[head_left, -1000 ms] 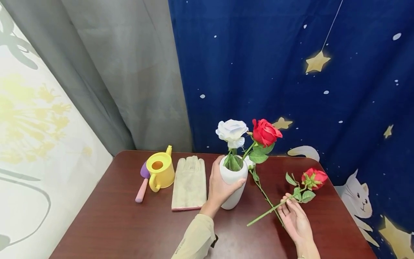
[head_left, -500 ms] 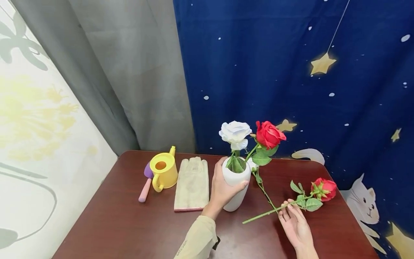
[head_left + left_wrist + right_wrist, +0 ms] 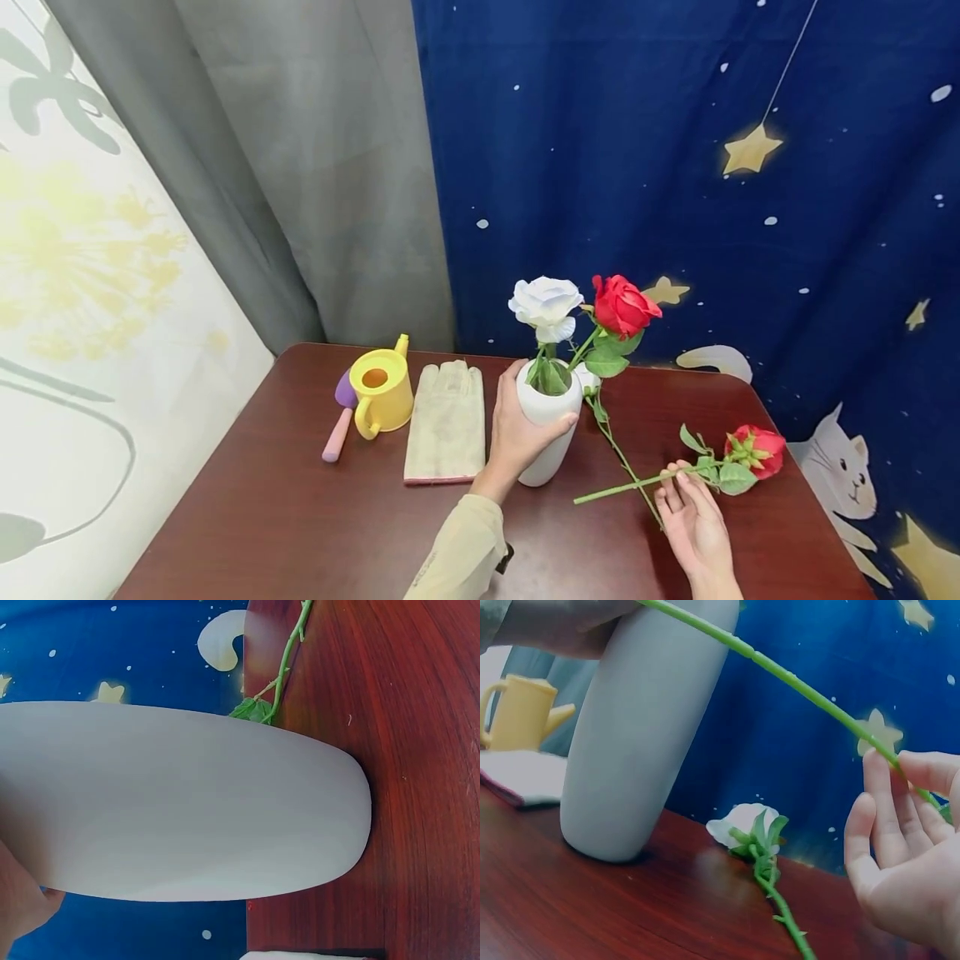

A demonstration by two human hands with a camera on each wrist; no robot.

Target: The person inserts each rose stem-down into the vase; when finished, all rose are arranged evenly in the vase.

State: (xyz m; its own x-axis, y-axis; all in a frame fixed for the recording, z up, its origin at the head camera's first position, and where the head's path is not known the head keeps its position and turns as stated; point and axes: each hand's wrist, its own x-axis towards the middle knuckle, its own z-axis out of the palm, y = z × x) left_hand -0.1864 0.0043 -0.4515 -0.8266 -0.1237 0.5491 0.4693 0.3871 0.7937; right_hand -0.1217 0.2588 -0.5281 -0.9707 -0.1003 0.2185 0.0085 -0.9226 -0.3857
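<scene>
My left hand [image 3: 519, 437] grips the white vase [image 3: 551, 450] round its upper body, thumb across the front. Standing in the vase are a white rose [image 3: 546, 303] and a red rose [image 3: 625, 307]. My right hand [image 3: 699, 525] pinches the green stem of a second red rose [image 3: 757, 452] above the table; its bloom points right and the bare stem end points left toward the vase. In the right wrist view, thumb and fingers meet on that stem [image 3: 802, 686]. Under it, another white rose [image 3: 744, 829] lies on the table, its bloom partly behind the vase in the head view.
A cream work glove [image 3: 446, 425] lies left of the vase. Beside it stands a yellow watering can [image 3: 384, 392], with a small purple trowel with a pink handle [image 3: 337, 435] to its left. Curtains hang behind the brown table [image 3: 360, 525].
The held red rose has shifted a little right and turned, its stem now closer to level. The left hand stays on the vase. The head view has shifted slightly.
</scene>
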